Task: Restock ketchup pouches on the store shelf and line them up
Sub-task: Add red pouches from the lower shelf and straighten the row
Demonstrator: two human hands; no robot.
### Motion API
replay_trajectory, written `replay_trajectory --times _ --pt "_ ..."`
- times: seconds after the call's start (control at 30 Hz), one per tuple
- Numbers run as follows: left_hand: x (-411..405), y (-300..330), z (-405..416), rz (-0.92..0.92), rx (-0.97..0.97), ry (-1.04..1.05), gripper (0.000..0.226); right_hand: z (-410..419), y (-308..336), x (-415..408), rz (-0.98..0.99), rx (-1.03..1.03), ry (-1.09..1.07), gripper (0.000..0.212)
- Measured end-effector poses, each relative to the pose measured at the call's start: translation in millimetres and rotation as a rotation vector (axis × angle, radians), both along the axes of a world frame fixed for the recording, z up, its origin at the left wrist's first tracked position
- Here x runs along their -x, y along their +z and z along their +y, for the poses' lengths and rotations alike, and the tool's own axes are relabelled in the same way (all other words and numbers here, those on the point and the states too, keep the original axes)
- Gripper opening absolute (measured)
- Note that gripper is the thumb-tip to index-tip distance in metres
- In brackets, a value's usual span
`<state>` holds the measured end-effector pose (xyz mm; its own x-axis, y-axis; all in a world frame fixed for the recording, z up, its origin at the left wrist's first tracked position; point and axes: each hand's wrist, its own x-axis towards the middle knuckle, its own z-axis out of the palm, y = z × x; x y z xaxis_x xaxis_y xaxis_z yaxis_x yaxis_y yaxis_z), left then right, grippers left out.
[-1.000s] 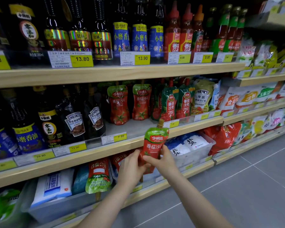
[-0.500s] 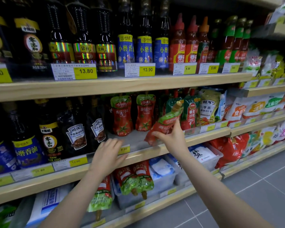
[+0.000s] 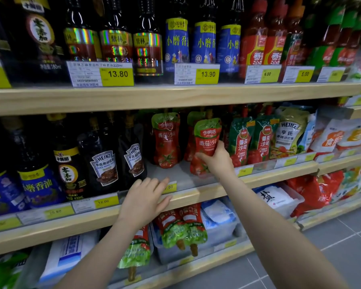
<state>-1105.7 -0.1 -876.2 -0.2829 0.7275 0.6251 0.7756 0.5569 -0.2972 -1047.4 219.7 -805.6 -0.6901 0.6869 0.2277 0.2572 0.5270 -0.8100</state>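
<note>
One ketchup pouch (image 3: pixel 206 140) upright, right hand (image 3: pixel 218 161) grip low

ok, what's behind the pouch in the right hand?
Behind the pouch held by the right hand stands another red pouch; only its green top and left edge show. The rest, and anything deeper on the shelf, is covered.

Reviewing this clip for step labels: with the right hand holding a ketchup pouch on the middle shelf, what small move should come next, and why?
Probably set the ketchup pouch down upright and let go. The right hand grips its lower half, and it stands in front of a like pouch, forward of the neighbouring pouch. The left hand rests open on the shelf edge, holding nothing.
</note>
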Motion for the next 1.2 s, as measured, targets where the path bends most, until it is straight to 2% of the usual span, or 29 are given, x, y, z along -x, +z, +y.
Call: replay_trajectory --times 0.17,0.33,0.53,0.7,0.87,1.03,1.2 --pt "-3.1 2.5 -0.2 -0.014 -0.012 0.008 0.047 -10.7 -8.2 -5.0 0.093 -0.069 -0.036 0.079" --pt "-6.5 5.0 -1.2 -0.038 0.007 0.016 0.048 -17.3 -14.0 -13.3 0.065 -0.186 -0.083 0.059" --pt "-9.3 2.9 -1.8 -0.049 -0.013 0.019 0.047 -17.9 -13.5 -5.7 -0.029 -0.216 -0.125 0.051" --pt "-7.9 1.0 -0.8 -0.038 -0.032 0.009 0.046 -12.9 -15.3 8.8 -0.119 -0.202 -0.155 0.035" --pt "-4.8 -1.7 -1.3 -0.018 -0.037 0.011 0.045 -11.5 -18.1 13.9 -0.057 -0.225 -0.102 0.063" --pt "-4.1 -2.8 -1.6 -0.033 -0.038 0.005 0.045 -3.1 -8.5 22.5 -0.049 -0.134 -0.077 0.090" --pt "-3.0 -4.2 -0.6 -0.034 -0.045 0.003 0.045 -5.9 -13.3 26.8 -0.120 -0.138 -0.137 0.079"
